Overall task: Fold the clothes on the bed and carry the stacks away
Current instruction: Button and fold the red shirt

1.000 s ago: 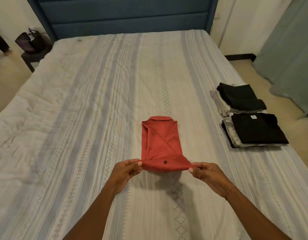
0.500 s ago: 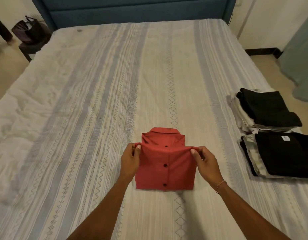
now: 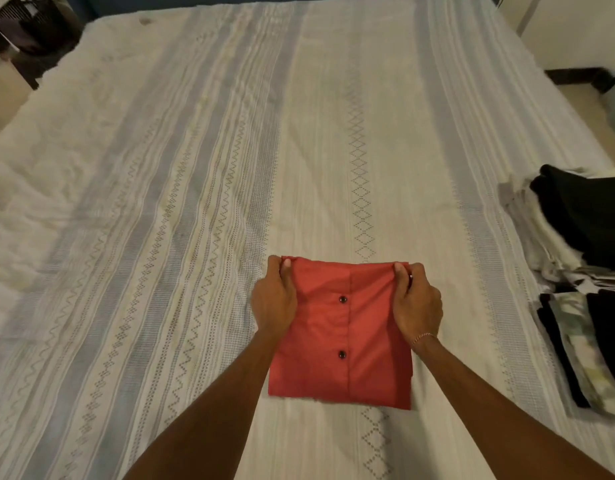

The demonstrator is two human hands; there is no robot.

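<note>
Red shirt pinched at both far corners on the bed

Fingers of both hands were curled onto the far edge of a red shirt [image 3: 344, 341] that lay folded into a near-square on the striped bedspread [image 3: 195, 202]. The left hand [image 3: 274, 301] pinched the far left corner, thumb on top and fingers tucked under the cloth. The right hand [image 3: 417, 303] pinched the far right corner in the same way, and a thin bracelet [image 3: 424, 337] circled that wrist. Between the hands the shirt's placket ran toward the person, with two dark buttons [image 3: 342, 299] showing on it, one nearer the far edge and one nearer the middle. The near edge of the shirt rested flat on the bedspread, between the two forearms.

At the right edge of the bed, well apart from the shirt, sat two stacks of folded clothes. The farther stack [image 3: 583, 220] had a black garment on top of pale ones. The nearer stack [image 3: 586, 351] showed black and light patterned layers, cut off by the frame edge. A dark bag [image 3: 25, 26] stood beside the bed at the top left.
</note>
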